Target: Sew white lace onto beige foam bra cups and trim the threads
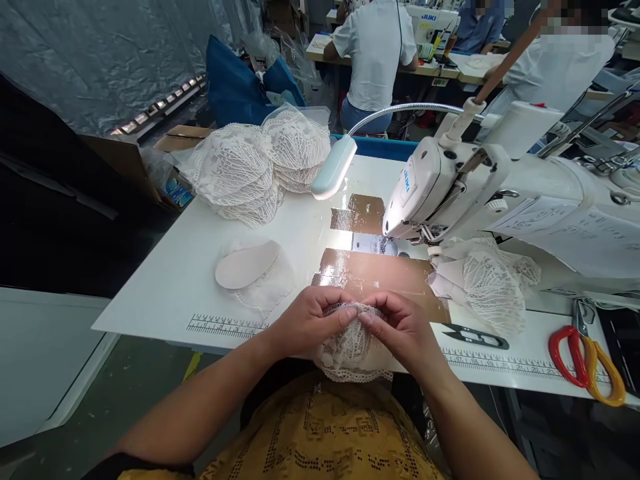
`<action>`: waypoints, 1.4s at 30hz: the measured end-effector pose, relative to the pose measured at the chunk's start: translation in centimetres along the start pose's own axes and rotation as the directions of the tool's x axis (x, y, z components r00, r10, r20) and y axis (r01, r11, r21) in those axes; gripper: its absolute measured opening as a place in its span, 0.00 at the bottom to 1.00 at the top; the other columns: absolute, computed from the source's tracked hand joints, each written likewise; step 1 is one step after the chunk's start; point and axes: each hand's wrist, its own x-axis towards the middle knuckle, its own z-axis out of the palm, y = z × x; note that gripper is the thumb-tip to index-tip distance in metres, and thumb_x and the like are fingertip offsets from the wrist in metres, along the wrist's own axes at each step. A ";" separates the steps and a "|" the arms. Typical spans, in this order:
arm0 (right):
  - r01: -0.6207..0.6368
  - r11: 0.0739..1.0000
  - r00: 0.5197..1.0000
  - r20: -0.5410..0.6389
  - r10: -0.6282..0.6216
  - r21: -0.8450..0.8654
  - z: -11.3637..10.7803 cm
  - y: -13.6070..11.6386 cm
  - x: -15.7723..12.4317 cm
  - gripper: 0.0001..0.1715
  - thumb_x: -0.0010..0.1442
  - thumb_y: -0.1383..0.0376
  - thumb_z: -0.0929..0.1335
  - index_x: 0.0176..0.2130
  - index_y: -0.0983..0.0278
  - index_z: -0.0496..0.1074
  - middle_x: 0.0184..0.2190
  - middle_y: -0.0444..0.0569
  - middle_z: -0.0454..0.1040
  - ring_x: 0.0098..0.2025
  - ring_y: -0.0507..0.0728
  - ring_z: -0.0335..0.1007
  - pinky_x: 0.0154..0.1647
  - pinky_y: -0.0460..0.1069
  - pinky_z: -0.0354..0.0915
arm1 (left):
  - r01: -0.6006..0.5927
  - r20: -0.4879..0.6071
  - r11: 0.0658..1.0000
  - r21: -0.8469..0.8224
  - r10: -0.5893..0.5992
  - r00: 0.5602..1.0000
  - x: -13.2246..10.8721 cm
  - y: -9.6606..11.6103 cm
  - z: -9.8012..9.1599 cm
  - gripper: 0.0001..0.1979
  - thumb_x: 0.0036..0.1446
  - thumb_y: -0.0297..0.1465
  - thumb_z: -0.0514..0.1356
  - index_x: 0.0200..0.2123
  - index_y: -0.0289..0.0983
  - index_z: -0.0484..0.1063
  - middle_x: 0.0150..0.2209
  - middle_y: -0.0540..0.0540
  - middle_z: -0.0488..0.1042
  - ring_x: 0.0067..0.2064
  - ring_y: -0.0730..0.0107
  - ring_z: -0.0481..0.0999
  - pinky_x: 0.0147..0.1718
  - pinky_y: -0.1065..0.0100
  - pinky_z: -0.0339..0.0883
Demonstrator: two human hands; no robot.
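Carrying the work, the white surface [175, 280] leaves its near edge to the hands, while the sewing machine [425, 173] takes up its right side, its head turned so that the needle area lies within easy reach. The lace pile [235, 167] sits by the far left corner, probably to keep the bulk out of the way. Right of the needle, a lace bundle [493, 280] lies loosely gathered. Brown sheets [385, 270] cover the surface about the needle, perhaps for a smooth glide. The lace piece [350, 353] is at the middle of the near edge, its scalloped border hanging past it; the left hand [310, 320] and right hand [405, 327] each pinch its upper rim between thumb and fingers, almost meeting, likely to hold two parts level. A lamp [334, 168] bends low, apparently to light the stitching spot. Scissors [575, 319] lie toward the near right corner and black snips [470, 335] along the near edge, both presumably handy for the right hand. The machine's right end is cut off, glare blurs the needle, and the fingers cover the pinched rim, so what lies between them cannot be told.
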 end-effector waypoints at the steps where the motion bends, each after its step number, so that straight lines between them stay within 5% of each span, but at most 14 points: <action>1: -0.006 1.000 1.000 -0.002 0.006 0.008 0.0 0.0 0.0 0.09 0.57 0.58 0.70 0.34 0.62 0.74 0.28 0.43 0.72 0.29 0.51 0.65 0.29 0.46 0.61 | -0.011 0.003 1.000 0.005 0.011 1.000 0.0 0.1 0.0 0.10 0.60 0.34 0.59 0.36 0.32 0.76 0.29 0.49 0.71 0.30 0.75 0.68 0.28 0.75 0.62; 9: -0.033 0.999 0.999 -0.021 0.033 0.038 -0.2 0.0 0.3 0.12 0.56 0.57 0.70 0.29 0.63 0.72 0.23 0.41 0.68 0.25 0.49 0.59 0.25 0.44 0.57 | -0.048 -0.009 0.996 -0.076 0.048 0.999 0.8 0.1 0.6 0.09 0.58 0.33 0.61 0.33 0.32 0.77 0.28 0.48 0.71 0.29 0.76 0.68 0.28 0.75 0.61; 13: -0.096 0.980 0.995 0.026 0.093 0.172 -0.8 0.1 0.7 0.14 0.54 0.55 0.72 0.30 0.63 0.71 0.23 0.41 0.67 0.25 0.48 0.61 0.25 0.44 0.59 | 0.106 -0.026 0.937 -0.333 -0.122 0.992 1.0 -0.1 0.8 0.13 0.56 0.38 0.62 0.29 0.33 0.71 0.24 0.50 0.69 0.25 0.75 0.68 0.25 0.73 0.63; 15: -0.119 0.966 0.992 -0.008 0.124 0.227 -1.6 0.0 0.7 0.14 0.52 0.56 0.73 0.32 0.63 0.72 0.26 0.42 0.71 0.27 0.50 0.66 0.29 0.45 0.63 | 0.127 -0.145 0.920 -0.370 -0.193 0.970 1.0 0.6 -0.5 0.14 0.56 0.39 0.61 0.28 0.34 0.68 0.23 0.51 0.69 0.23 0.75 0.67 0.23 0.73 0.62; 18: -0.125 0.966 0.977 -0.144 0.160 0.227 -3.5 -0.1 0.3 0.14 0.52 0.56 0.73 0.35 0.62 0.73 0.32 0.44 0.74 0.33 0.52 0.70 0.37 0.48 0.67 | 0.029 -0.523 0.991 -0.132 -0.094 0.847 1.2 2.6 -3.8 0.12 0.56 0.37 0.60 0.27 0.35 0.67 0.21 0.53 0.66 0.22 0.75 0.65 0.21 0.73 0.60; 20: -0.122 0.980 0.968 -0.200 0.152 0.157 -4.8 0.0 0.2 0.13 0.53 0.56 0.72 0.35 0.62 0.74 0.33 0.45 0.74 0.35 0.52 0.69 0.38 0.47 0.66 | -0.011 -0.678 0.970 0.241 0.176 0.714 2.0 3.7 -5.6 0.10 0.55 0.35 0.60 0.26 0.36 0.67 0.20 0.54 0.63 0.22 0.76 0.63 0.22 0.74 0.58; 22: -0.107 0.994 0.971 -0.210 0.111 0.032 -6.1 0.2 0.3 0.11 0.56 0.56 0.70 0.37 0.61 0.73 0.33 0.44 0.74 0.35 0.52 0.69 0.37 0.47 0.65 | 0.002 -0.577 0.778 0.628 0.464 0.672 3.7 3.9 -6.0 0.11 0.57 0.33 0.58 0.24 0.35 0.67 0.20 0.53 0.63 0.23 0.75 0.63 0.24 0.73 0.57; 24: -0.081 0.989 0.981 -0.185 0.058 -0.123 -7.0 0.2 0.8 0.10 0.58 0.58 0.67 0.38 0.60 0.73 0.34 0.45 0.74 0.36 0.53 0.69 0.36 0.48 0.64 | -0.021 -0.307 0.476 0.879 0.600 0.739 6.0 2.8 -4.7 0.14 0.60 0.31 0.55 0.22 0.35 0.66 0.22 0.50 0.66 0.26 0.72 0.65 0.26 0.71 0.58; 27: -0.055 0.927 0.990 -0.142 0.001 -0.372 -7.8 -0.2 2.2 0.10 0.60 0.62 0.65 0.40 0.59 0.73 0.37 0.45 0.75 0.37 0.55 0.70 0.36 0.49 0.64 | -0.032 0.006 0.050 0.998 0.456 0.890 9.4 0.2 -1.0 0.13 0.60 0.25 0.51 0.24 0.34 0.68 0.25 0.44 0.69 0.29 0.66 0.68 0.27 0.67 0.59; 30: -0.044 0.821 0.995 -0.099 -0.015 -0.569 -7.7 -0.5 3.8 0.12 0.60 0.67 0.63 0.40 0.60 0.74 0.38 0.45 0.77 0.38 0.56 0.70 0.38 0.50 0.63 | -0.112 0.131 -0.080 0.991 0.297 0.946 10.8 -1.6 2.8 0.11 0.57 0.20 0.52 0.24 0.33 0.69 0.23 0.43 0.69 0.28 0.63 0.68 0.24 0.66 0.58; 33: 0.033 0.741 0.998 -0.023 -0.066 -0.671 -6.9 0.1 4.8 0.14 0.61 0.70 0.60 0.39 0.61 0.74 0.38 0.47 0.77 0.40 0.56 0.69 0.39 0.50 0.61 | -0.198 0.217 -0.106 0.974 0.209 0.953 10.2 -1.4 4.7 0.12 0.58 0.22 0.51 0.26 0.32 0.71 0.23 0.42 0.69 0.27 0.62 0.68 0.25 0.63 0.61; 36: 0.112 0.647 0.992 0.047 -0.117 -0.755 -6.0 1.4 5.2 0.15 0.61 0.74 0.60 0.37 0.63 0.74 0.38 0.48 0.75 0.39 0.55 0.68 0.38 0.48 0.60 | -0.214 0.221 -0.060 0.975 0.133 0.966 9.3 0.0 4.5 0.14 0.62 0.25 0.49 0.28 0.31 0.72 0.26 0.40 0.71 0.29 0.61 0.69 0.28 0.61 0.65; 42: 0.140 0.333 0.986 0.102 -0.130 -0.932 -4.9 2.8 5.1 0.13 0.57 0.77 0.62 0.35 0.64 0.72 0.33 0.48 0.71 0.36 0.55 0.64 0.33 0.49 0.57 | -0.286 0.235 0.444 0.849 0.168 0.957 9.5 1.3 0.8 0.18 0.67 0.32 0.47 0.31 0.35 0.74 0.32 0.44 0.75 0.35 0.68 0.73 0.36 0.66 0.70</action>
